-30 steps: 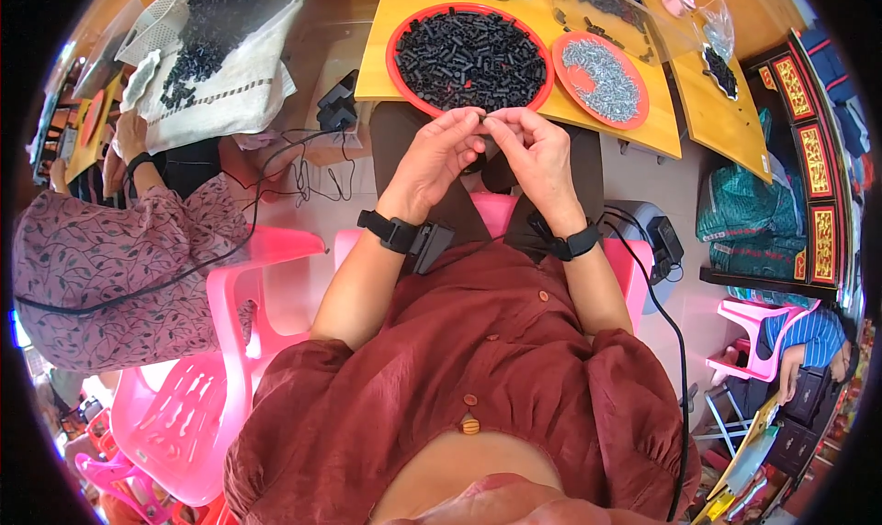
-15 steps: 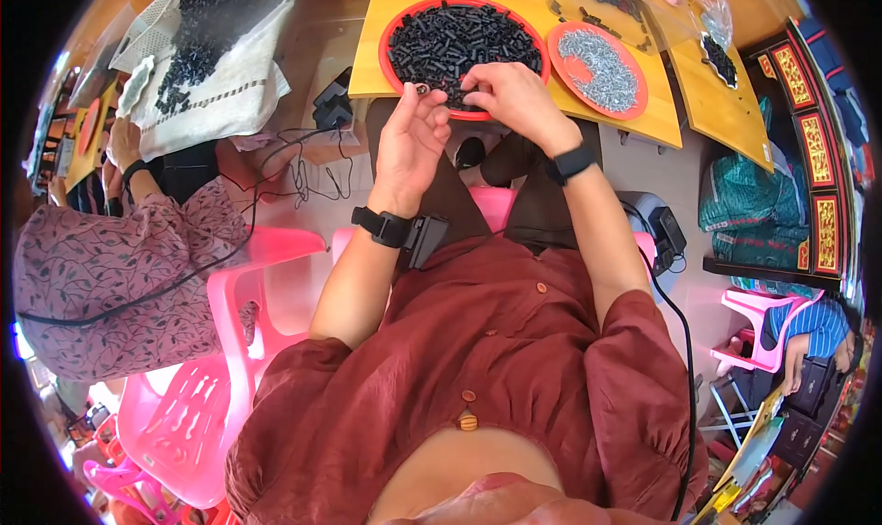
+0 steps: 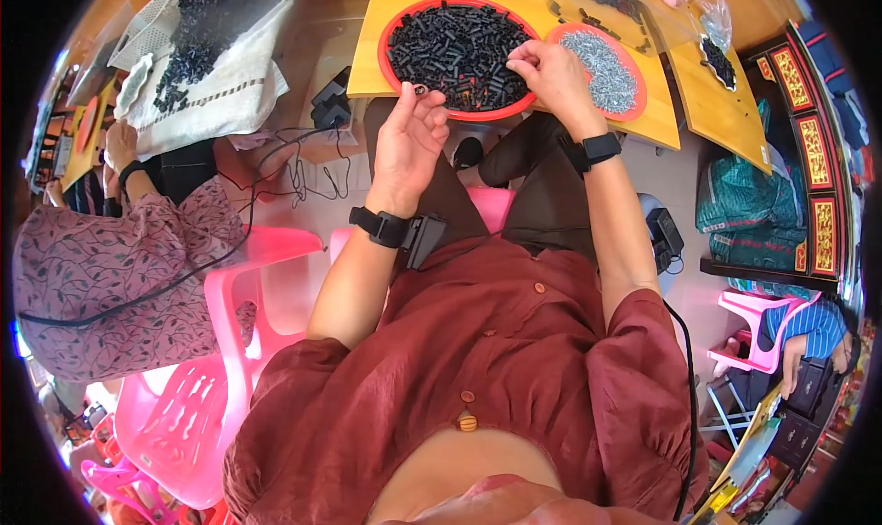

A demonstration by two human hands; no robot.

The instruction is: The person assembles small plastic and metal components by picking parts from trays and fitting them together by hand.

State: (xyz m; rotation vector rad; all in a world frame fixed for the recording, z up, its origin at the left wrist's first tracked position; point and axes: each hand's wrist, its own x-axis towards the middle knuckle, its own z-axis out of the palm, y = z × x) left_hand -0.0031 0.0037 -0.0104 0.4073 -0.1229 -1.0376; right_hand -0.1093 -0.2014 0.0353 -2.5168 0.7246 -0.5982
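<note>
A red round basin (image 3: 384, 58) full of small black plastic pieces (image 3: 450, 43) stands at the near edge of a yellow wooden table. At the basin's near left rim, my left hand (image 3: 411, 139) is turned palm up, its thumb and forefinger pinching a small black plastic piece (image 3: 421, 90). Over the basin's right rim, my right hand (image 3: 556, 79) has thumb and forefinger pressed together; whatever lies between them is too small to make out. Just beyond it, a red plate (image 3: 634, 64) holds many small silvery metal parts (image 3: 602, 79).
At left, a person in a patterned top (image 3: 129, 277) sits beside a cloth-covered table (image 3: 248, 89) heaped with black pieces. A pink chair (image 3: 184, 406) stands behind that person. Cables (image 3: 312, 180) trail over the floor. A clear plastic box (image 3: 606, 11) stands at the back.
My right hand has moved right, from over the near part of the basin to its right rim beside the plate. My left hand stays almost in place with its piece.
</note>
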